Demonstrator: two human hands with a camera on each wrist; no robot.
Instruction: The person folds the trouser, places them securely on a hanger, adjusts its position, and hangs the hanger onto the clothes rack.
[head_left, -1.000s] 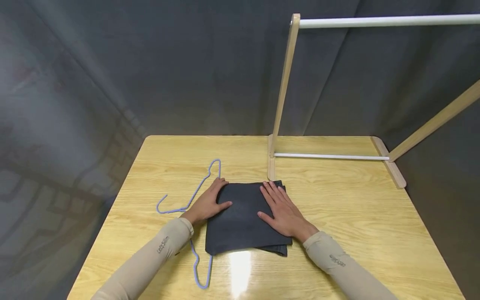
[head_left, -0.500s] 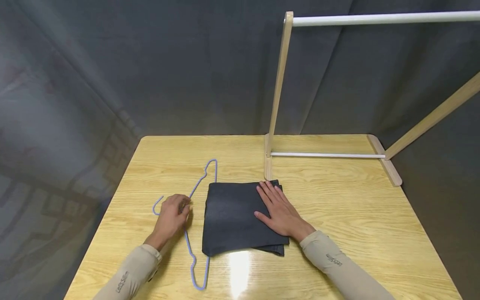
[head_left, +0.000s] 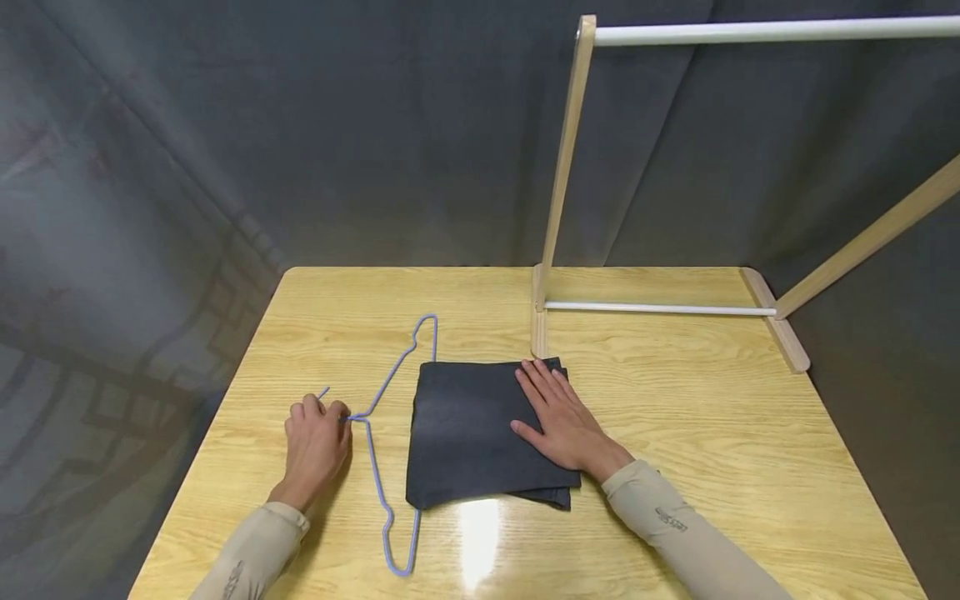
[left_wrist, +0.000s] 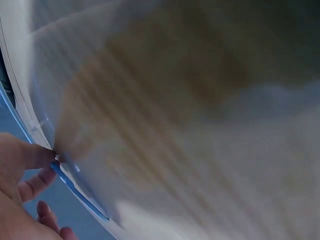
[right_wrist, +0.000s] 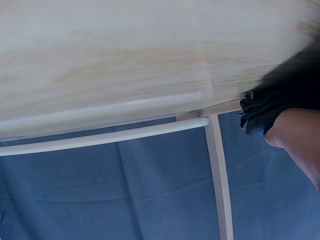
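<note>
A blue clothes hanger [head_left: 380, 492] lies on the table, its hook pointing left and its far bar running under a folded black garment [head_left: 465, 433]. At the hook my left hand [head_left: 315, 437] has its thumb and forefinger on the wire. The left wrist view shows those fingertips pinching the blue hook [left_wrist: 80, 192]. On the garment's right part my right hand [head_left: 558, 421] lies flat with its fingers spread. Only a dark edge of the cloth [right_wrist: 255, 117] and part of the right hand [right_wrist: 297, 135] appear in the right wrist view.
Behind and to the right stands a wooden rack with a white top rail [head_left: 772, 32] and a low white bar [head_left: 660, 308]. Its left foot [head_left: 539, 333] comes close to the garment's far edge. Grey curtains [head_left: 375, 150] enclose the wooden table [head_left: 712, 467].
My left hand has left the garment's left edge, moved leftward over the hanger and taken hold of its hook. The right hand has stayed on the garment.
</note>
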